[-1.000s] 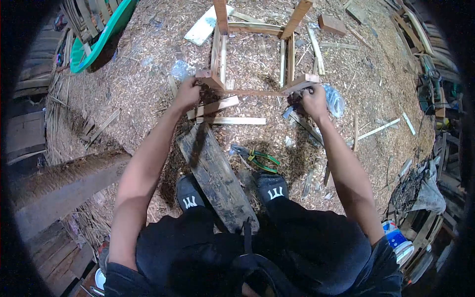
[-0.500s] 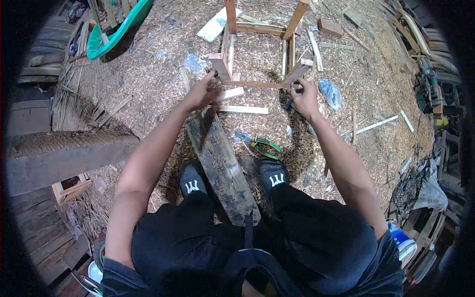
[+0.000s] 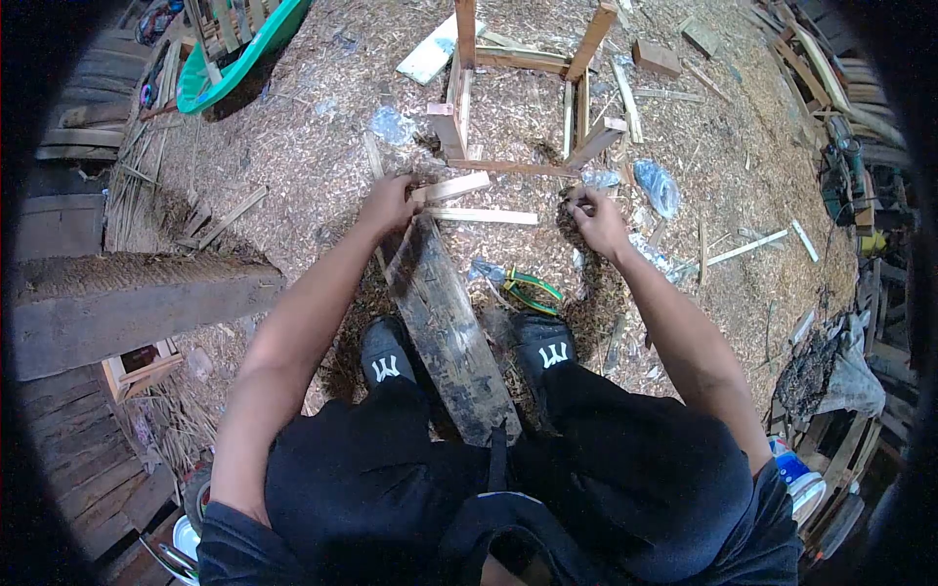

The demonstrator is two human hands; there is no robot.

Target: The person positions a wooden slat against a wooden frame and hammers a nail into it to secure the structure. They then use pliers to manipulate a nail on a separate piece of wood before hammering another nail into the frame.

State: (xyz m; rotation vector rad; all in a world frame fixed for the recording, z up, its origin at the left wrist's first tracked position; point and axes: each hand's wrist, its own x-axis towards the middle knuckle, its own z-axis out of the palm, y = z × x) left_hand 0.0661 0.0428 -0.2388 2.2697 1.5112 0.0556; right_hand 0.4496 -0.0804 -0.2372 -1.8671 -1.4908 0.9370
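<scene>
Two bare hands work low over a floor of wood chips. Left hand (image 3: 389, 203) closes around the near end of a short slat (image 3: 451, 186). This slat lies just beside the open wooden frame (image 3: 508, 168), next to a second loose slat (image 3: 484, 216). Right hand (image 3: 598, 221) is curled near the frame's right corner, fingertips drawn together; whether they grip anything cannot be determined. A dark plank (image 3: 445, 313) lies between the shoes. Green-handled pliers (image 3: 528, 289) rest on the chips near the right forearm.

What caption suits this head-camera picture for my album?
Left hand on a wood slat, right hand near a wooden frame on sawdust floor.
</scene>
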